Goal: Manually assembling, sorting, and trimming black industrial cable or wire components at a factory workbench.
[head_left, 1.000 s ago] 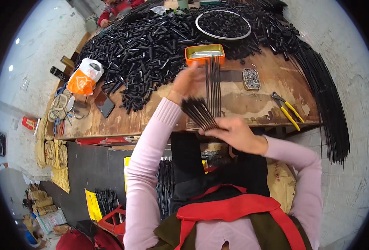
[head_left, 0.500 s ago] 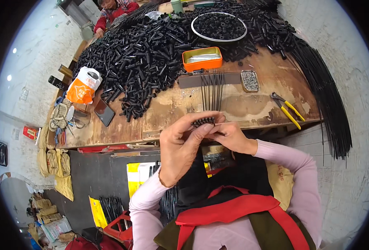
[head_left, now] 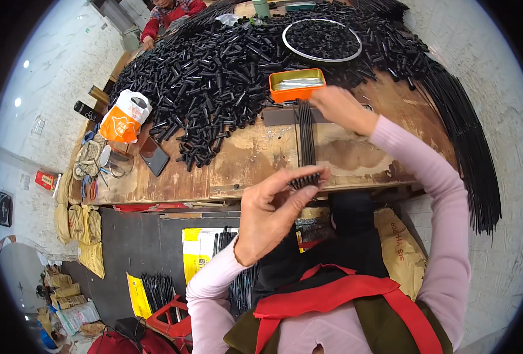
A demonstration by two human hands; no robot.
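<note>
Your left hand [head_left: 271, 213] pinches the near ends of a bundle of thin black rods [head_left: 306, 141] lying on the wooden workbench [head_left: 243, 159]; your right hand [head_left: 338, 106] grips their far ends beside the orange tin [head_left: 297, 84].

The bare wood of the tabletop [head_left: 243, 159] in the middle of the frame is the only open spot. A big pile of black tubes [head_left: 214, 65] fills the whole upper part and blocks the way there. An orange tin [head_left: 297, 85] sits at the pile's edge, just beside the right hand [head_left: 338, 106]. A row of thin black rods [head_left: 306, 138] lies across the open wood, from the right hand down to the left hand [head_left: 273, 212]. A phone [head_left: 154, 156] and an orange and white bag [head_left: 125, 118] crowd the left side. Long black rods [head_left: 468, 147] hang over the right edge.
</note>
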